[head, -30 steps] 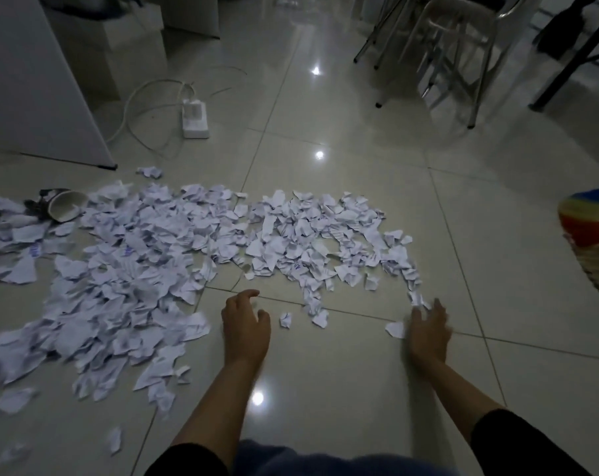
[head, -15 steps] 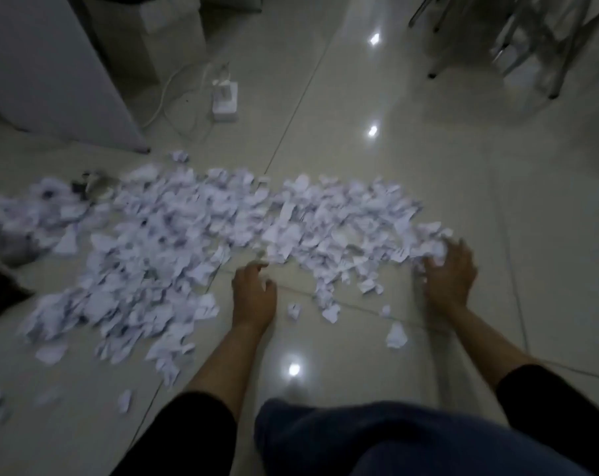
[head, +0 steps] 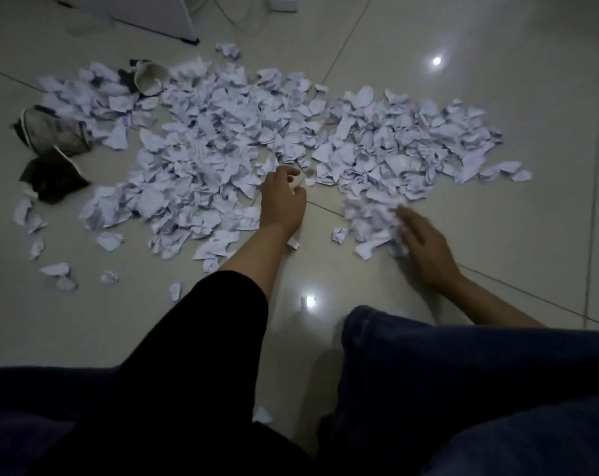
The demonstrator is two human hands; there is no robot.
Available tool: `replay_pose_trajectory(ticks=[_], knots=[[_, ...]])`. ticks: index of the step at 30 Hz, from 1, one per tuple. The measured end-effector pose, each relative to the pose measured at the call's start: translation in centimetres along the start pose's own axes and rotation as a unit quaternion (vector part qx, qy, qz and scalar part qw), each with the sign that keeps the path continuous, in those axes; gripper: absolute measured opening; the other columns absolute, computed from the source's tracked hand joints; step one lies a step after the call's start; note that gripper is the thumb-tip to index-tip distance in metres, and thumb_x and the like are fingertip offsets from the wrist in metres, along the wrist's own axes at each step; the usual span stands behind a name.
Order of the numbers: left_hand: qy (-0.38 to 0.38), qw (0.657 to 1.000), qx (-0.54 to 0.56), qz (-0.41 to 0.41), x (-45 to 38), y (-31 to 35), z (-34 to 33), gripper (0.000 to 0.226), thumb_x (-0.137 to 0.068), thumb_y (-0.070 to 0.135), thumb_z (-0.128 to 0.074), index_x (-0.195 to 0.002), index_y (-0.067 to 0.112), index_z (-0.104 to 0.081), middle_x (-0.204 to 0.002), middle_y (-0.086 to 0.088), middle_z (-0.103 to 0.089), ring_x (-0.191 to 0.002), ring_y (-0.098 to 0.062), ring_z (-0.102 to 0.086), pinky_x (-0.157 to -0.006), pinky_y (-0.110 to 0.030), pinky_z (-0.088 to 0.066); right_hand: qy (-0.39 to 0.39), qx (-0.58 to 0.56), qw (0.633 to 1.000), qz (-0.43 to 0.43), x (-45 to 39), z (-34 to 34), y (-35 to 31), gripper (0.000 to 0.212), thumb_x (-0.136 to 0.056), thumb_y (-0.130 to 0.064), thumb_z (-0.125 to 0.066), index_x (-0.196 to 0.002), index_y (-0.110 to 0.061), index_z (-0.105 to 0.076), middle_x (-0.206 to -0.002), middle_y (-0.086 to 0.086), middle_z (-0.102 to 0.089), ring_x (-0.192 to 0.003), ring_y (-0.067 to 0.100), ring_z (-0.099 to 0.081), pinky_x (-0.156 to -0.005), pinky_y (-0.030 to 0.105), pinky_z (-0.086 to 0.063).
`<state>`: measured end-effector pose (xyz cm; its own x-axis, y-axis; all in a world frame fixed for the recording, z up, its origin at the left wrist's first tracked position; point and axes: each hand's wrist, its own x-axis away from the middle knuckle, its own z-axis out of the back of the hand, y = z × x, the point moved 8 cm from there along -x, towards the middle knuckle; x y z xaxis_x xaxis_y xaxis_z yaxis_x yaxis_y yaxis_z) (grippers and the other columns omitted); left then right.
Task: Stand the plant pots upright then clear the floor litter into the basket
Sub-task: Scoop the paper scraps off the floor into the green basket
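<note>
A wide spread of torn white paper scraps (head: 243, 139) covers the tiled floor. A white plant pot (head: 151, 78) lies on its side at the pile's far left. Nearer me, two more tipped pots, a grey one (head: 52, 132) and a dark one (head: 50, 176), lie at the left edge. My left hand (head: 281, 201) rests on the floor at the pile's front edge, fingers loosely curled and holding nothing. My right hand (head: 425, 240), blurred, presses with straight fingers against a small bunched heap of scraps (head: 370, 218). The basket is out of view.
A white cabinet corner (head: 160, 15) stands at the top left, with a white power strip (head: 284, 2) and its cable (head: 246, 20) beside it. Loose scraps (head: 56, 269) dot the floor at the near left. My knee in blue trousers (head: 462, 372) fills the lower right.
The view has tilted down and moved closer. My right hand has swept from the pile's right edge inward and toward me, bunching scraps. My left hand has stayed at the front edge.
</note>
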<state>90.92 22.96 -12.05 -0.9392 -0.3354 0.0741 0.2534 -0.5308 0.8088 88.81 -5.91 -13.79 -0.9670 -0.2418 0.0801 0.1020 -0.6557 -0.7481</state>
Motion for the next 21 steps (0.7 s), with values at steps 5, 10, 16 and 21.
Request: replay_pose_trajectory(ticks=[5,10,16,21], knots=[[0.026,0.999,0.018,0.005,1.5,-1.9,1.7,0.025,-0.09,0.007,-0.049,-0.113,0.012,-0.055,-0.116,-0.006,-0.053,-0.109,-0.02,-0.05,-0.094,-0.031,-0.044,0.023,-0.026,0.995,0.094,0.7,-1.2,-4.7,0.033,-0.099,-0.031,-0.041,-0.122,-0.023,-0.064,-0.142,-0.01,-0.051,-0.132,0.009,-0.046,-0.113,0.04,-0.031],[0.068,0.997,0.022,0.021,3.1,-4.3,4.6,0.024,-0.089,0.005,-0.047,-0.11,0.011,-0.057,-0.11,-0.004,-0.054,-0.103,-0.02,-0.052,-0.091,-0.033,-0.046,-0.015,-0.069,0.984,0.163,2.6,-3.7,-9.7,0.021,-0.095,-0.017,-0.049,-0.098,-0.013,-0.069,-0.103,-0.001,-0.062,-0.096,0.013,-0.058,-0.081,0.032,-0.047],[0.091,0.995,0.026,0.037,4.6,-5.4,7.1,0.023,-0.088,0.004,-0.048,-0.108,0.009,-0.057,-0.111,-0.008,-0.054,-0.103,-0.024,-0.053,-0.09,-0.035,-0.046,-0.486,-0.245,0.827,-0.14,11.0,-17.1,-13.5,0.046,-0.105,-0.024,-0.035,-0.115,0.013,-0.062,-0.084,0.01,-0.074,-0.072,0.018,-0.069,-0.076,0.031,-0.051],[0.092,0.994,0.039,0.044,5.1,-5.4,7.2,0.025,-0.087,0.003,-0.047,-0.108,0.01,-0.058,-0.11,-0.006,-0.053,-0.103,-0.024,-0.053,-0.092,-0.039,-0.047,-0.614,-0.208,0.682,-0.34,17.9,-24.4,-13.2,0.068,-0.105,-0.042,-0.014,-0.144,0.011,-0.033,-0.067,-0.002,-0.074,-0.059,0.007,-0.069,-0.07,0.025,-0.045]])
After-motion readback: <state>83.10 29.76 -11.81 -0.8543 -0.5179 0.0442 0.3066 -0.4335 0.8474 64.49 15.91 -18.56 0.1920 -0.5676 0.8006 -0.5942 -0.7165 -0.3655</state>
